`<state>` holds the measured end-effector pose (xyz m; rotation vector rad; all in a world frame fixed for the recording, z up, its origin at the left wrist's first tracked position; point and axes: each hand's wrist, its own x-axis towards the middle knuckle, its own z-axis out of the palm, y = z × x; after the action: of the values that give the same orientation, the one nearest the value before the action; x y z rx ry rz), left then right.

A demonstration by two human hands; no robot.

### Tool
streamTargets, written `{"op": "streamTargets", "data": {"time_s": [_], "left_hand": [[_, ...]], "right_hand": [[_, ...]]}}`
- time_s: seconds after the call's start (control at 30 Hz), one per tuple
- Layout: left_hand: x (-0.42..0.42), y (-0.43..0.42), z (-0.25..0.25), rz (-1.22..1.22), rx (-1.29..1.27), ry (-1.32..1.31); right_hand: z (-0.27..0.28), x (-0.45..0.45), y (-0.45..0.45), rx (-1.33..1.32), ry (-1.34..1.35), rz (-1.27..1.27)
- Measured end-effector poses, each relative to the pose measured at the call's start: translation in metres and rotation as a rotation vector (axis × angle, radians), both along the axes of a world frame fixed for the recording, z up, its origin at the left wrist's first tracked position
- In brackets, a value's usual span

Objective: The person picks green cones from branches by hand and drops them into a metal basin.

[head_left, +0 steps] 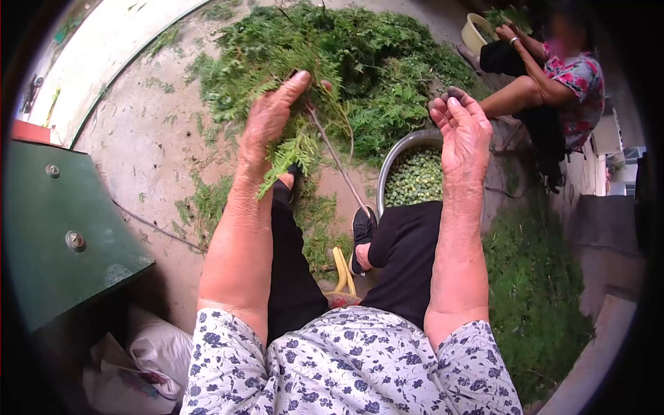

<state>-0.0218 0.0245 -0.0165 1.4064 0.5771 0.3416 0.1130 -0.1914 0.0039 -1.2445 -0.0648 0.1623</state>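
My left hand (271, 114) is closed around a leafy evergreen branch (333, 151). The branch's bare stem slants down toward my shoe, and a green spray hangs beside my wrist. Over the metal basin (384, 173) is my right hand (462, 131), its dark-stained fingers curled in toward the thumb. Whatever may be between those fingers is too small to make out. Small round green cones (416, 181) fill the visible part of the basin, which stands by my knee. Beyond both hands lies a large heap of cut evergreen branches (373, 62).
Another person (570, 86) sits at the upper right, holding greenery near a cream tub (474, 34). A green metal box (66, 228) stands at left, above white sacks (159, 349). More greenery (536, 290) covers the ground at right. Yellow handles (342, 270) show between my legs.
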Motion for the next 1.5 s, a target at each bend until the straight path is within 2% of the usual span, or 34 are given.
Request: {"op": "streamTargets", "data": {"time_s": [0.07, 0.13, 0.17, 0.3, 0.4, 0.43, 0.5, 0.6, 0.67, 0.73, 0.83, 1.0, 1.13, 1.2, 1.27, 1.33, 1.43, 1.5], "left_hand": [[-0.001, -0.006, 0.005, -0.077, 0.008, -0.023], [-0.004, -0.016, 0.010, -0.089, -0.176, -0.030], [-0.004, -0.019, 0.010, -0.113, -0.172, -0.102], [-0.004, -0.022, 0.016, -0.181, -0.312, -0.042], [0.004, -0.018, 0.004, -0.188, -0.180, -0.148], [0.007, -0.021, 0.003, -0.190, -0.170, -0.144], [0.013, -0.029, 0.002, 0.011, -0.026, -0.137], [0.018, -0.034, 0.007, 0.055, -0.026, -0.100], [0.018, -0.027, 0.011, 0.014, -0.557, -0.018], [0.027, -0.033, 0.019, 0.109, -0.544, -0.185], [0.037, -0.033, 0.016, 0.135, -0.618, -0.180], [0.049, -0.015, 0.021, 0.067, -0.558, -0.128], [0.060, 0.008, 0.002, 0.062, -0.618, -0.239], [0.061, 0.013, -0.004, 0.086, -0.682, -0.336], [0.058, 0.014, -0.001, 0.090, -0.693, -0.331], [0.056, 0.019, -0.005, -0.016, -0.740, -0.413], [0.054, 0.019, -0.006, 0.012, -0.663, -0.420], [0.048, 0.017, 0.000, 0.024, -0.616, -0.417]], "right_hand": [[0.009, -0.009, 0.028, 0.028, 0.028, 0.136], [0.015, -0.019, 0.053, -0.025, 0.024, 0.220], [0.018, -0.023, 0.064, -0.022, 0.006, 0.240], [0.019, -0.025, 0.093, -0.051, -0.114, 0.277], [0.013, -0.022, 0.102, -0.079, -0.214, 0.376], [0.011, -0.021, 0.101, -0.066, -0.170, 0.451], [0.006, -0.019, 0.098, -0.009, -0.076, 0.544], [-0.004, -0.011, 0.092, 0.049, -0.068, 0.459], [-0.001, -0.006, 0.085, 0.103, 0.001, 0.430], [0.000, 0.001, 0.079, 0.175, 0.024, 0.398], [0.000, 0.012, 0.074, 0.176, 0.042, 0.388], [0.008, 0.025, 0.065, 0.221, 0.092, 0.305], [0.013, 0.036, 0.056, 0.242, 0.153, 0.231], [0.009, 0.041, 0.057, 0.259, 0.131, 0.228], [0.005, 0.043, 0.061, 0.185, 0.061, 0.110], [0.009, 0.038, 0.064, 0.142, 0.058, 0.152], [0.024, 0.024, 0.068, 0.176, 0.139, 0.340], [0.017, 0.022, 0.073, 0.189, 0.108, 0.355]]}}
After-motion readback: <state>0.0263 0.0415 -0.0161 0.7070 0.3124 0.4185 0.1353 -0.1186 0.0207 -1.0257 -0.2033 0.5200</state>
